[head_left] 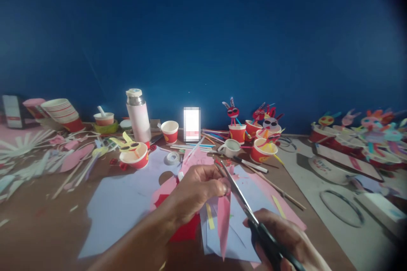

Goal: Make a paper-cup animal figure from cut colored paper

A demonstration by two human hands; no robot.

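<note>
A pair of black-handled scissors (240, 197) is in my right hand (282, 237), whose fingers wrap round the handles. The blades point up and left, their tips close to the fingers of my left hand (206, 186). That hand pinches a strip of pink paper (224, 224), which hangs down below the thumb beside the blades. Whether the blades touch the paper I cannot tell. Beneath my hands lie pale blue paper (127, 203), red paper (187, 228) and more pink paper (280, 203), with a thin yellow strip (210, 216) on top.
A pink-white flask (138, 118) and a paper cup (169, 131) stand near the blue wall. Cups with paper figures (233, 114) stand to the right. A tape roll (173, 159), a marker (251, 164) and a phone (348, 163) lie around. Paper strips (76, 156) clutter the left.
</note>
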